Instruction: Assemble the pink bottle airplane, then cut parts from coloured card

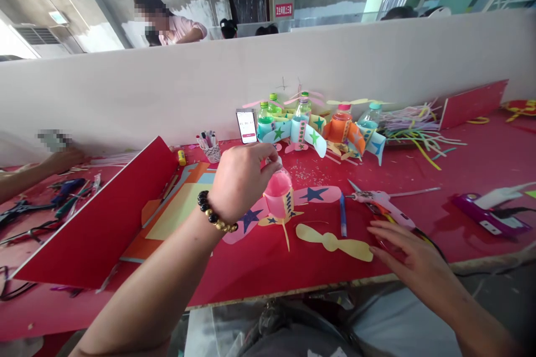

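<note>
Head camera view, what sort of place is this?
Probably a shared handicraft workshop: several paper-winged plastic-bottle aeroplanes stand before a plain white partition, a pale pink glue gun lies on the red tabletop, and a person in a pink shirt shows beyond.

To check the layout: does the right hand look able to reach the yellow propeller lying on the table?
Probably yes: the right hand is at one end of the yellow propeller, with nothing visible between.
</note>
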Demonstrator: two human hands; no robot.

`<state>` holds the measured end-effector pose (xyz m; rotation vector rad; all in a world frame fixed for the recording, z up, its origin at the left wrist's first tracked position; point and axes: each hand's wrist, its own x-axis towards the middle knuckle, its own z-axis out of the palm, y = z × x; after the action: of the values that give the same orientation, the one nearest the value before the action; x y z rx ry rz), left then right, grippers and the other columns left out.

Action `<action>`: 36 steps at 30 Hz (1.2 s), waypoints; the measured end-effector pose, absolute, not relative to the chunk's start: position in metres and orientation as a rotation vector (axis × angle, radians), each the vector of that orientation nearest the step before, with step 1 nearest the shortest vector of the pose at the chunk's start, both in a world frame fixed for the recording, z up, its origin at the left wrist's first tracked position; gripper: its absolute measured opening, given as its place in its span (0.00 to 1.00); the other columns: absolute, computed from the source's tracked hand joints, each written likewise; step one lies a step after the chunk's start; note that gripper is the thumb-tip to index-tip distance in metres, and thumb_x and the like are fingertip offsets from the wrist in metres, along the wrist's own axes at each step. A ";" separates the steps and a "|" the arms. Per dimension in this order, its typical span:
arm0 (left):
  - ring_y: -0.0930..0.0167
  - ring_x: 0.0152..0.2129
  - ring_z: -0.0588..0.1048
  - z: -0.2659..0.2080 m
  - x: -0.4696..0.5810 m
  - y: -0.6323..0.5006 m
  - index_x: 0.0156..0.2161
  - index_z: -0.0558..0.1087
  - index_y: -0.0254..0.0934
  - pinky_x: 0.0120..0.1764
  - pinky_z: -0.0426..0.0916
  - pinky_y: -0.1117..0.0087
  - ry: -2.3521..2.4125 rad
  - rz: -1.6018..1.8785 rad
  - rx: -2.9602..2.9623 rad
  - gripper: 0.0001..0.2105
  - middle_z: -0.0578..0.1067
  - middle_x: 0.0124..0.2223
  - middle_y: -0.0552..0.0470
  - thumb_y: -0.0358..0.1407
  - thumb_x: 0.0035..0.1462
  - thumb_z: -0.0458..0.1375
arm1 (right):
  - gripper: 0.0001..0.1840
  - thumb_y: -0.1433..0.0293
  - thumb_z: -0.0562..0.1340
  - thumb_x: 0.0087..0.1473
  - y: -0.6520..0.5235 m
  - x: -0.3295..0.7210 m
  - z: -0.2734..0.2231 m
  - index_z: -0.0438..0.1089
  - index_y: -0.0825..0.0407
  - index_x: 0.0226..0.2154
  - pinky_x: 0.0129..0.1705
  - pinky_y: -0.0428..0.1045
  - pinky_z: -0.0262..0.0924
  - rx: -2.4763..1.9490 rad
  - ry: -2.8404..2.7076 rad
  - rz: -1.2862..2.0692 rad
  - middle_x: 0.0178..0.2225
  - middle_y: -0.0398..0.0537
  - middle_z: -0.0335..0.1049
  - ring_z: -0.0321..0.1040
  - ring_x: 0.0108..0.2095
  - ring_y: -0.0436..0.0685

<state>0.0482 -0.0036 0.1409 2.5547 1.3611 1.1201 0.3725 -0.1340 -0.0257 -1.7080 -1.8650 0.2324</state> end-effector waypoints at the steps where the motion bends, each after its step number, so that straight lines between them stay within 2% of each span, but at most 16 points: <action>1: 0.68 0.29 0.76 0.140 0.050 -0.003 0.30 0.76 0.40 0.33 0.68 0.67 1.347 1.123 2.558 0.02 0.80 0.33 0.52 0.33 0.53 0.60 | 0.18 0.57 0.60 0.55 -0.135 0.373 -0.027 0.72 0.45 0.46 0.51 0.61 0.66 -1.709 -1.862 0.238 0.53 0.53 0.70 0.67 0.53 0.67; 6: 0.65 0.37 0.77 0.125 0.052 -0.003 0.27 0.73 0.38 0.38 0.68 0.66 1.309 1.145 2.556 0.05 0.78 0.46 0.49 0.29 0.53 0.59 | 0.18 0.56 0.60 0.55 -0.136 0.376 -0.028 0.73 0.45 0.46 0.52 0.63 0.65 -1.716 -1.840 0.209 0.52 0.52 0.72 0.67 0.53 0.67; 10: 0.66 0.30 0.75 0.120 0.046 -0.008 0.31 0.73 0.40 0.34 0.66 0.67 1.408 1.128 2.564 0.03 0.79 0.35 0.50 0.32 0.56 0.58 | 0.18 0.56 0.60 0.54 -0.134 0.380 -0.028 0.74 0.45 0.45 0.50 0.62 0.67 -1.712 -1.820 0.190 0.51 0.52 0.73 0.68 0.52 0.68; 14: 0.69 0.28 0.74 0.128 0.035 -0.015 0.32 0.72 0.39 0.32 0.64 0.70 1.434 1.178 2.597 0.03 0.78 0.33 0.52 0.33 0.57 0.57 | 0.18 0.56 0.60 0.54 -0.131 0.380 -0.030 0.74 0.45 0.44 0.47 0.61 0.69 -1.701 -1.818 0.194 0.50 0.53 0.73 0.68 0.53 0.69; 17: 0.73 0.25 0.73 0.132 0.021 -0.020 0.32 0.72 0.39 0.30 0.64 0.72 1.488 1.298 2.522 0.03 0.77 0.29 0.55 0.34 0.57 0.57 | 0.18 0.57 0.61 0.54 -0.122 0.370 -0.024 0.73 0.45 0.45 0.49 0.62 0.68 -1.685 -1.793 0.220 0.51 0.54 0.72 0.67 0.53 0.70; 19: 0.74 0.25 0.74 0.124 0.014 -0.023 0.34 0.72 0.39 0.32 0.66 0.73 1.485 1.340 2.400 0.01 0.77 0.29 0.56 0.33 0.57 0.58 | 0.21 0.58 0.61 0.54 -0.110 0.361 -0.014 0.71 0.45 0.49 0.51 0.61 0.66 -1.641 -1.769 0.300 0.53 0.53 0.71 0.66 0.54 0.69; 22: 0.73 0.27 0.76 0.094 0.013 -0.024 0.45 0.71 0.40 0.35 0.69 0.73 1.375 1.230 2.220 0.09 0.78 0.30 0.56 0.33 0.59 0.55 | 0.24 0.60 0.56 0.59 -0.079 0.347 0.009 0.63 0.44 0.58 0.52 0.59 0.66 -1.509 -1.697 0.583 0.56 0.52 0.68 0.67 0.54 0.65; 24: 0.71 0.32 0.77 0.065 0.021 -0.020 0.48 0.71 0.40 0.37 0.70 0.72 1.369 1.104 2.161 0.11 0.79 0.35 0.52 0.37 0.63 0.50 | 0.26 0.60 0.55 0.60 -0.049 0.340 0.025 0.59 0.41 0.60 0.52 0.57 0.65 -1.389 -1.618 0.735 0.61 0.51 0.62 0.65 0.56 0.64; 26: 0.65 0.47 0.74 0.036 0.032 -0.015 0.56 0.66 0.43 0.46 0.70 0.65 1.348 1.011 2.212 0.20 0.73 0.53 0.46 0.43 0.60 0.54 | 0.28 0.59 0.56 0.59 -0.016 0.333 0.040 0.56 0.39 0.61 0.53 0.57 0.64 -1.302 -1.553 0.861 0.62 0.50 0.59 0.64 0.57 0.63; 28: 0.60 0.53 0.70 0.011 0.044 -0.008 0.62 0.60 0.43 0.51 0.68 0.59 1.293 0.869 2.276 0.30 0.68 0.59 0.43 0.47 0.56 0.58 | 0.27 0.55 0.55 0.59 0.016 0.326 0.049 0.58 0.41 0.60 0.49 0.58 0.66 -1.268 -1.549 0.987 0.55 0.52 0.68 0.68 0.52 0.64; 30: 0.59 0.52 0.70 -0.007 0.053 -0.003 0.63 0.59 0.43 0.50 0.69 0.58 1.284 0.750 2.275 0.33 0.68 0.59 0.42 0.47 0.54 0.60 | 0.29 0.54 0.59 0.55 0.042 0.321 0.049 0.63 0.46 0.57 0.49 0.58 0.66 -1.339 -1.562 0.867 0.49 0.54 0.73 0.70 0.49 0.64; 33: 0.58 0.49 0.71 -0.020 0.057 0.001 0.57 0.66 0.42 0.50 0.68 0.56 1.311 0.669 2.262 0.24 0.72 0.54 0.44 0.44 0.56 0.58 | 0.26 0.55 0.58 0.54 0.070 0.318 0.040 0.68 0.51 0.52 0.45 0.55 0.68 -1.475 -1.744 0.695 0.46 0.54 0.75 0.73 0.46 0.62; 36: 0.58 0.50 0.70 -0.020 0.055 0.000 0.57 0.66 0.40 0.51 0.66 0.55 1.311 0.707 2.253 0.23 0.72 0.54 0.44 0.43 0.58 0.57 | 0.21 0.58 0.56 0.55 0.086 0.320 0.031 0.72 0.52 0.47 0.40 0.53 0.69 -1.617 -1.892 0.606 0.43 0.53 0.77 0.75 0.42 0.60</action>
<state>0.0549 -0.0002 -0.0195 2.2526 1.3114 0.7066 0.3202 0.0859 0.0314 -1.6167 -1.8924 0.6061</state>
